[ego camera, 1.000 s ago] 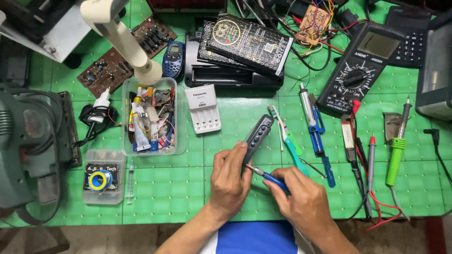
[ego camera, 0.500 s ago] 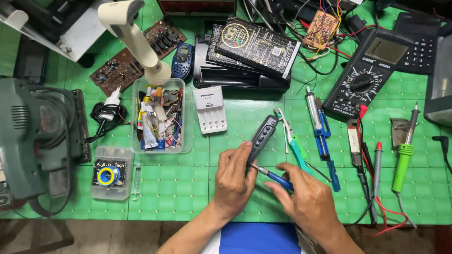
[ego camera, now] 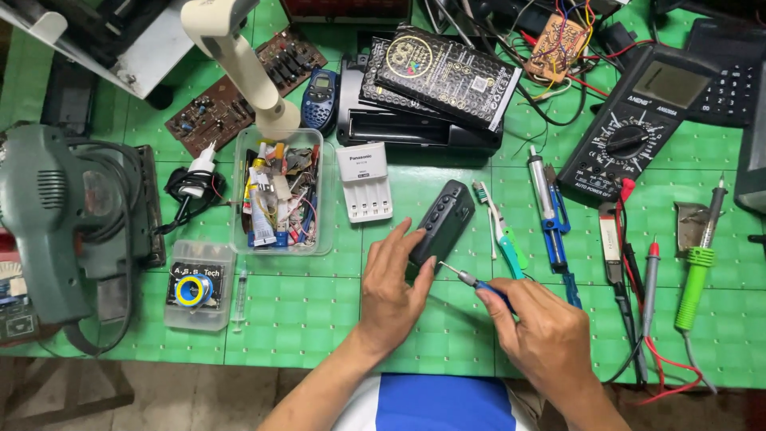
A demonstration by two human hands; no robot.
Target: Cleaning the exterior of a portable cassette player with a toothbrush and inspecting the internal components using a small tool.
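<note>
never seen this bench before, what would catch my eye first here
At bottom centre, the left hand steadies a small black remote on the green mat, while the right hand points a blue-handled screwdriver at its lower end. A black multimeter lies at upper right, a grey-green power tool at far left, and a clear parts box between them.

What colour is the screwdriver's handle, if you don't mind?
Blue; the screwdriver shows best in the head view.
</note>
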